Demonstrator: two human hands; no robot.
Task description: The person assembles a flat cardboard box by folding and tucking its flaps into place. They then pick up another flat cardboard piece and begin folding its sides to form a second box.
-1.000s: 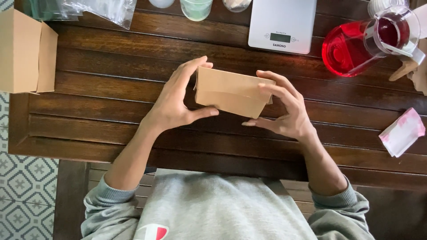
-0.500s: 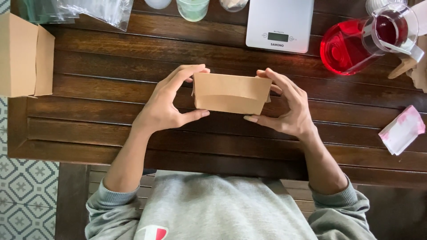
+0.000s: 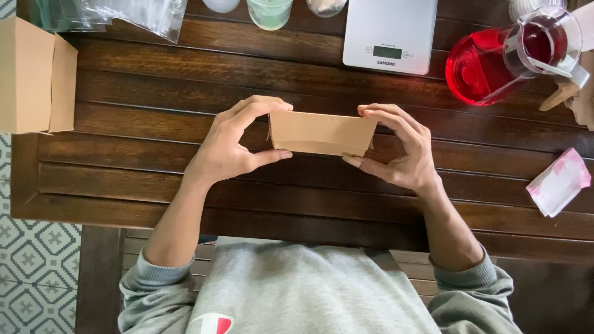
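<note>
Over the table (image 3: 124, 179) | left hand (image 3: 232, 148) and right hand (image 3: 402, 151) pinch the box (image 3: 320, 133) ends, fingers clamped | box looks folded up, still empty | scale (image 3: 390, 34) near

A dark slatted wooden table (image 3: 154, 185) carries everything. At its left edge lie flat brown cartons (image 3: 34, 77); clear plastic bags (image 3: 124, 13) sit at the far left corner. Along the far edge — a green cup (image 3: 269, 12), then a white scale (image 3: 390, 34). Near the far right corner stands a jug (image 3: 510, 55) of red liquid. A pink-and-white packet (image 3: 559, 182) lies at the right edge.
</note>
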